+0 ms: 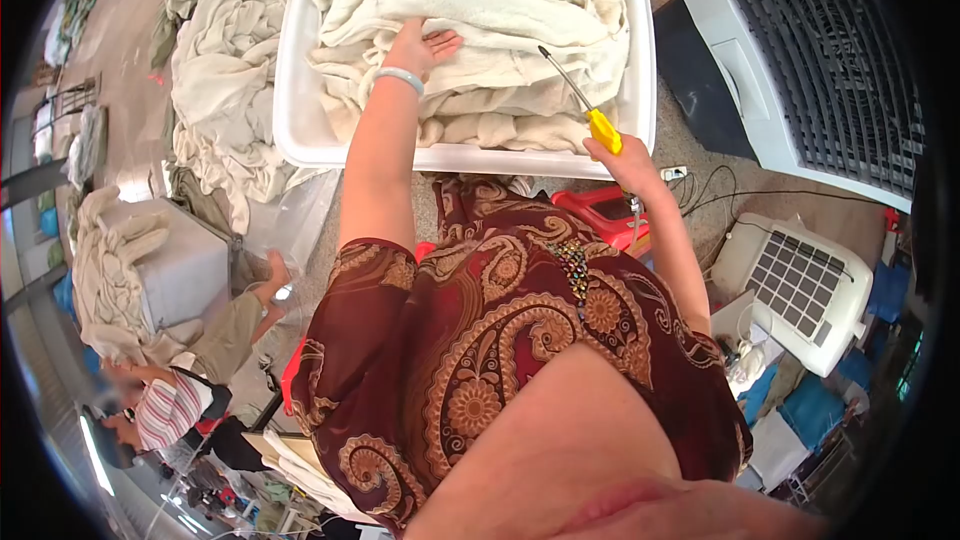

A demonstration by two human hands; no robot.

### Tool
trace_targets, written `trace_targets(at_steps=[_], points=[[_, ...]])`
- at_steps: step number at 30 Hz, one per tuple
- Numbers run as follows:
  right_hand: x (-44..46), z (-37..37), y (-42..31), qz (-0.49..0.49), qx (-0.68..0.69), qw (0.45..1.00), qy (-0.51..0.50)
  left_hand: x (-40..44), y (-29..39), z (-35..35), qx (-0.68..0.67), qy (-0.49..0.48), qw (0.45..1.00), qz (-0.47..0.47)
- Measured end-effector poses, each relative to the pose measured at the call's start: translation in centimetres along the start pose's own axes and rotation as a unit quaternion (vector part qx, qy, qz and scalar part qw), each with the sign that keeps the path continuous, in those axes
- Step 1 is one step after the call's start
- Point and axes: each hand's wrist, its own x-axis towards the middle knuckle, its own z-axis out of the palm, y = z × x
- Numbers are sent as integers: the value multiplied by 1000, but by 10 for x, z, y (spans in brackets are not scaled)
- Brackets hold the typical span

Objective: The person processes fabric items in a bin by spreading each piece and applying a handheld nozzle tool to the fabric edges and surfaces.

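A white plastic tub (283,105) in front of me is heaped with cream knitted cloth (480,5). My left hand (422,48), with a pale bangle on its wrist, rests against the folds on the near left side of the pile. Its fingers are apart, and part of the hand is tucked against the cloth. My right hand (628,162) grips a yellow air blow gun (604,130) above the tub's near right corner. The gun's thin metal nozzle slants up and left over the cloth, and a metal fitting with a hose shows below my fist.
More cream cloth (225,90) lies heaped left of the tub. A large air cooler (790,60) stands at the right, with cables (740,190) on the floor. A red plastic stool (605,215) is close to me. Another person (180,400) sits at lower left.
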Motion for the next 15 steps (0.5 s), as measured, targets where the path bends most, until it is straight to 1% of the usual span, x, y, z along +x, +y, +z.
trace_targets(at_steps=[1,3,4,5,7,8,10,11,12,13,15], points=[[0,2,3,6,-10,1000,-8,-6,-3,-3,2,-1,1000,-2],[0,1,7,9,-1,1000,-5,-20,-11,-13,30,-29,998,39],[0,0,9,11,-4,1000,-8,-18,-13,-25,43,-52,997,32],[1,1,10,15,-8,1000,-14,-36,-17,-25,43,-49,997,30],[0,-3,3,3,-3,1000,-16,-78,-31,-31,57,-84,985,139],[0,-3,-1,-7,1,1000,-17,-88,-38,-39,54,-77,986,139],[4,2,-6,-24,-10,999,-30,-104,-53,-60,126,-144,978,88],[7,5,-9,-39,-20,998,-35,-99,-62,-73,119,-133,980,89],[10,8,-14,-59,-32,996,-57,-86,-71,-85,126,-104,985,63],[10,12,-22,-63,-33,995,-64,-86,-73,-85,134,-79,987,37],[10,19,-36,-94,-85,986,-109,-85,-77,-83,138,-62,988,35]])
